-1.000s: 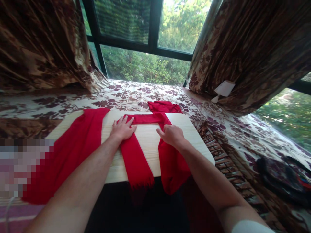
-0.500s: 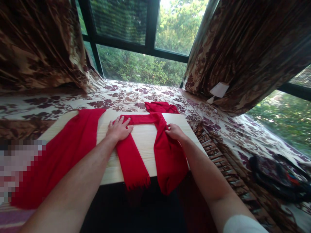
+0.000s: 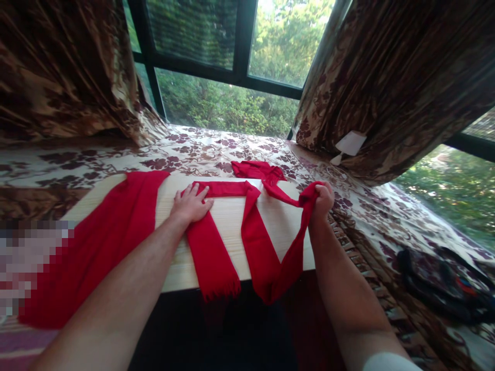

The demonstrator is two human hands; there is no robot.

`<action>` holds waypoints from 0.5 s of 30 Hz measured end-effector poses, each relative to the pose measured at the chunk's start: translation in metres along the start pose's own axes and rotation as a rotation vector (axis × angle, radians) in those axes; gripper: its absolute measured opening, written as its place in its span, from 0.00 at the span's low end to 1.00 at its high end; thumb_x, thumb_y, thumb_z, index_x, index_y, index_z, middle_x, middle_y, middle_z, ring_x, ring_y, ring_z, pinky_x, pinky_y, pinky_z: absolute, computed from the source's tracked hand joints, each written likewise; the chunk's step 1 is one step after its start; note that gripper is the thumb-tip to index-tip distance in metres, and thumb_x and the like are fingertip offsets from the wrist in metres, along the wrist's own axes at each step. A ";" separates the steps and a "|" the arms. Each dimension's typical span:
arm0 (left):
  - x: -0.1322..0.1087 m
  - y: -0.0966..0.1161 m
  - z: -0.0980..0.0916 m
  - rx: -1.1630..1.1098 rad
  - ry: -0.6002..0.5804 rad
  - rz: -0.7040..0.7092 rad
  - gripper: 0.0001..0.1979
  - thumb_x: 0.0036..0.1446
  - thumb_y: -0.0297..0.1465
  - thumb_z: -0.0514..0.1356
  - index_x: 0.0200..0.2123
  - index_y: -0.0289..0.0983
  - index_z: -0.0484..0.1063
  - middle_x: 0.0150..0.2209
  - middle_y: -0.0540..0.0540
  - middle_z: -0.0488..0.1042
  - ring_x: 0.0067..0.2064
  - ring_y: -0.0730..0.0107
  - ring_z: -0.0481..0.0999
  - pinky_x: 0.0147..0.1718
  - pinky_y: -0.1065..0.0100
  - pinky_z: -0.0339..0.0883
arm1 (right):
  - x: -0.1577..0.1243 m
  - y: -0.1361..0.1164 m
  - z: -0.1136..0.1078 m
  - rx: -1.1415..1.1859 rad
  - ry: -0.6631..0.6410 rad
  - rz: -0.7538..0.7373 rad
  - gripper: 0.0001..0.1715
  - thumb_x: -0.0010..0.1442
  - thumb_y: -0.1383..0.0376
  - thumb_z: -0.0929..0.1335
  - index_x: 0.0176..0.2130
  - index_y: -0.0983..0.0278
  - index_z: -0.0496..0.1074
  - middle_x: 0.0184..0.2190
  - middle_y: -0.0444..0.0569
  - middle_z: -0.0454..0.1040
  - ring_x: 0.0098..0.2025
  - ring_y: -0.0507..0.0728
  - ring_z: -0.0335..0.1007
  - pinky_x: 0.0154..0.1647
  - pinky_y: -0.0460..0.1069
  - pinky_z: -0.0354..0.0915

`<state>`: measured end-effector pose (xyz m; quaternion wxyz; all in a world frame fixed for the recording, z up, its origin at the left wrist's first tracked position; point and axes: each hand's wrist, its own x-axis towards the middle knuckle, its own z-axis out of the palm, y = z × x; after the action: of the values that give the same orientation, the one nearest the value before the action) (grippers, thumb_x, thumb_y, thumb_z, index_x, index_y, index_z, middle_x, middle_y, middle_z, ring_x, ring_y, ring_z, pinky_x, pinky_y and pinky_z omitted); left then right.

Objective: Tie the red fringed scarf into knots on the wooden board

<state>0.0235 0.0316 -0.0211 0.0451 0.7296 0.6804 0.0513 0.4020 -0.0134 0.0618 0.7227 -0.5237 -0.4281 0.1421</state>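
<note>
A long red scarf with a fringed end lies bent in angles over a light wooden table. My left hand rests flat on one of its corners, fingers spread. At the table's right side my right hand is closed around a bunched stretch of the scarf, lifted off the surface. From that grip one part droops in a loop past the near edge, and another runs back toward the far side. A second red cloth drapes over the table's left end and hangs down beside my left forearm.
A crumpled red heap lies past the table's far edge on the floral cover. A small white lamp stands by the right curtain. At the right is a dark bag. Windows are behind.
My right hand has moved right and up, pulling a bunched stretch of the scarf off the table. The scarf's right part has opened into a hanging loop. My left hand stays put.
</note>
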 end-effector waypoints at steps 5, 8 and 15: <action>0.000 0.000 0.001 0.000 0.004 0.001 0.37 0.64 0.54 0.39 0.72 0.47 0.50 0.74 0.41 0.44 0.74 0.52 0.42 0.68 0.41 0.37 | -0.002 -0.004 -0.004 -0.775 -0.039 -0.102 0.12 0.54 0.62 0.67 0.40 0.64 0.69 0.34 0.51 0.73 0.38 0.59 0.70 0.43 0.54 0.66; 0.001 -0.001 0.002 0.004 0.011 -0.002 0.37 0.64 0.55 0.39 0.72 0.48 0.51 0.74 0.42 0.44 0.74 0.52 0.42 0.68 0.41 0.38 | -0.023 -0.007 0.006 -1.172 -0.407 -0.206 0.19 0.55 0.60 0.70 0.45 0.66 0.73 0.47 0.61 0.75 0.49 0.65 0.70 0.50 0.56 0.64; 0.001 -0.001 0.001 0.012 0.002 -0.004 0.37 0.64 0.54 0.39 0.72 0.48 0.50 0.74 0.42 0.44 0.74 0.52 0.41 0.68 0.41 0.38 | -0.079 0.004 0.070 -1.076 -0.894 0.016 0.34 0.61 0.39 0.63 0.26 0.64 0.76 0.31 0.59 0.79 0.38 0.63 0.75 0.39 0.52 0.64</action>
<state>0.0232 0.0324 -0.0221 0.0401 0.7284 0.6823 0.0479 0.3024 -0.0185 0.0272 0.1164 -0.7032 -0.6914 0.1177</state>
